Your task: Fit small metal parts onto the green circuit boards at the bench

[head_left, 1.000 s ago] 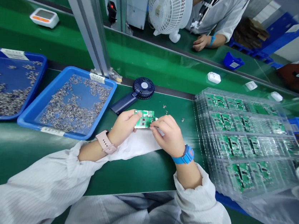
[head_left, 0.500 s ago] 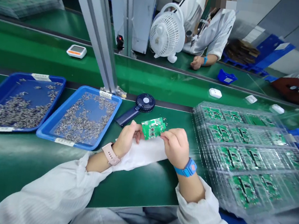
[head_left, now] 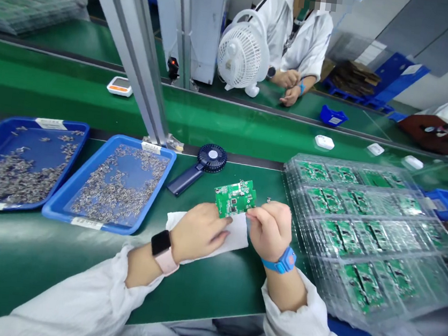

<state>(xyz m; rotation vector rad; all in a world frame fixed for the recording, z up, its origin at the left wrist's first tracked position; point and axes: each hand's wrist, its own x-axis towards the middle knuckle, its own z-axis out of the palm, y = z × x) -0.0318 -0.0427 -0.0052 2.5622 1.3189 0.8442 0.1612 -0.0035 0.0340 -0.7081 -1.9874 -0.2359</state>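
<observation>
One green rectangular circuit board (head_left: 235, 197) sits pinched at its four-o'clock corner by the right hand (head_left: 271, 230), thumb and finger drawn together; at seven o'clock the left hand (head_left: 199, 231) is half curled, its grip uncertain. A thin white sheet (head_left: 237, 234) lies at six, a shallow blue plastic tray (head_left: 57, 212) at nine

From here I can read no word or number: the white labels (head_left: 86, 223) on the two blue trays (head_left: 129, 161) and on the small blue box (head_left: 327, 114) stay too unclear.
</observation>
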